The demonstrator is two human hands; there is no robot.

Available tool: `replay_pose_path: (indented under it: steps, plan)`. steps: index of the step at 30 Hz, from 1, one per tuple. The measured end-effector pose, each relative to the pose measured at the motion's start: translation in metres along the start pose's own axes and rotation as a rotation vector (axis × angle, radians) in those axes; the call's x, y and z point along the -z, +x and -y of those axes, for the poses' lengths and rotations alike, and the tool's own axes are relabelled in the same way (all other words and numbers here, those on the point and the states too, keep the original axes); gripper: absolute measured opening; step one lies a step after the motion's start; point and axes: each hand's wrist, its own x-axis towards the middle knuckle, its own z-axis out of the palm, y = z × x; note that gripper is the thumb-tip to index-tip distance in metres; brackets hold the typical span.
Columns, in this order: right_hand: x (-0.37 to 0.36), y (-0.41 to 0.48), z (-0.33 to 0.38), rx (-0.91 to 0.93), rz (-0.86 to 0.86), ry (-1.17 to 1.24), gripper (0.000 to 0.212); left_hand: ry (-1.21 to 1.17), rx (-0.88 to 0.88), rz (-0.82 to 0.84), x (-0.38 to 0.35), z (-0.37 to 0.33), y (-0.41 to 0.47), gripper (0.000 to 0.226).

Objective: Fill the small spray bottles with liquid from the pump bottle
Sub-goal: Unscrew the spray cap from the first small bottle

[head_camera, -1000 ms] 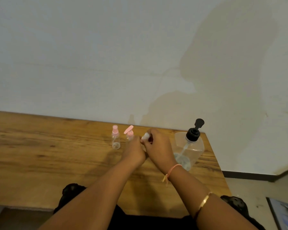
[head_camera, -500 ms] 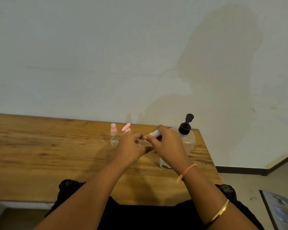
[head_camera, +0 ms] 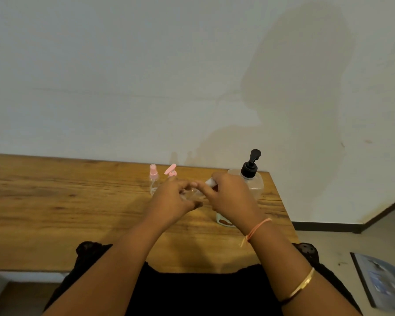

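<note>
Both my hands meet above the wooden table (head_camera: 55,201) on one small clear bottle (head_camera: 193,194). My left hand (head_camera: 173,199) grips its clear body. My right hand (head_camera: 228,197) pinches its white cap (head_camera: 210,182). Behind my left hand stand two small clear bottles: one with a pink spray top (head_camera: 153,176), one with a pink flip cap (head_camera: 171,171) standing open. The large clear pump bottle (head_camera: 252,179) with a black pump head stands behind my right hand, partly hidden by it, with a little liquid at its bottom.
The table ends at the right, just past the pump bottle, and abuts a white wall at the back. A flat printed sheet (head_camera: 383,281) lies on the floor at the lower right. My dark clothing fills the front edge.
My hands have lifted the small bottle toward me and tilted it, the white cap now pointing right. The view has shifted so the pump bottle sits further behind my right hand.
</note>
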Motion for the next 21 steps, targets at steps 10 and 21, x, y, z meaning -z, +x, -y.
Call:
replay_pose_path:
  steps: [10, 21]
  plan:
    - [-0.006, 0.003, -0.005, -0.04, 0.031, -0.01, 0.036, 0.077, -0.071, -0.045, -0.01, 0.004, 0.006, 0.034]
    - [-0.003, 0.007, -0.012, -0.036, 0.044, 0.059, 0.025, 0.117, -0.084, -0.076, -0.014, 0.008, 0.01, 0.046]
